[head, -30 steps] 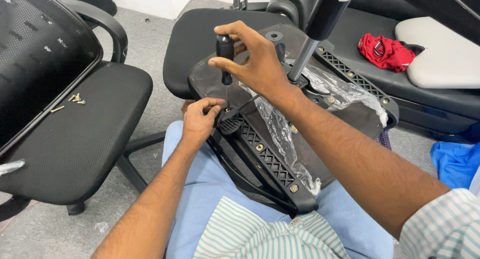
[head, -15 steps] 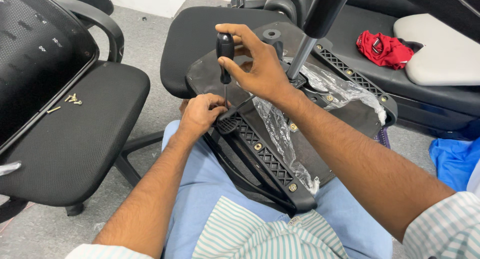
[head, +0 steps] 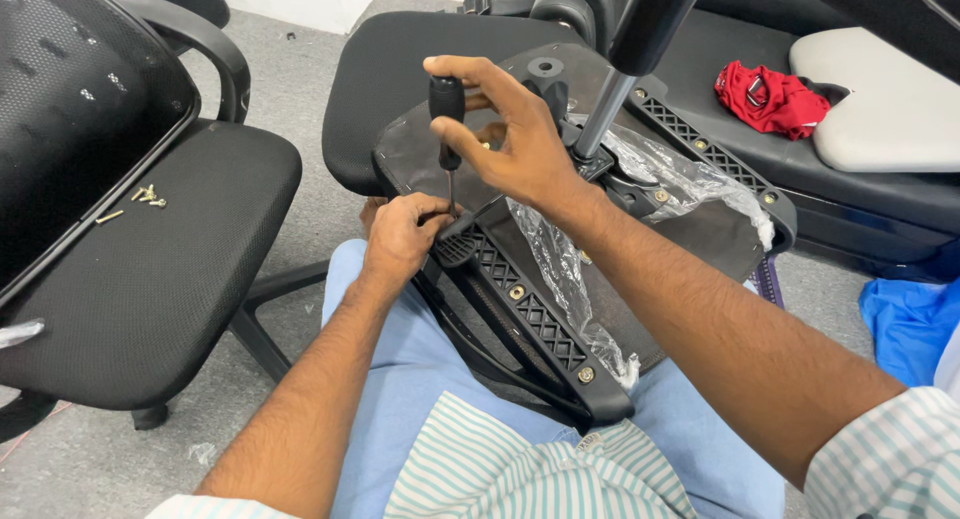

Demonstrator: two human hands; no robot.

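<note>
Nearby, on the person's left, an assembled black office chair (head: pixel 150 279) stands with a few loose brass screws (head: pixel 145 194) lying on its seat, while the largest thing in hand, an upturned chair seat base (head: pixel 640 219), rests across the person's lap with its gas cylinder (head: pixel 640 39) pointing up and a clear plastic wrap (head: pixel 570 269) trailing over its ribbed black bracket (head: pixel 530 314). By the look of it the step is driving a screw into that bracket near the seat's edge. The right hand (head: pixel 510 144) wraps its fingers closed around the black handle of a screwdriver (head: pixel 447 119), which stands upright with its tip down at the bracket. The left hand (head: pixel 405 234) is curled shut just beside the tip, pinching something there; whether it is the screw or the shaft cannot be told. The next move calls for keeping the driver plumb while turning, with steady downward pressure. Against the picture of a second ago, little differs: both hands hold the same places, and the view has shifted only slightly.
</note>
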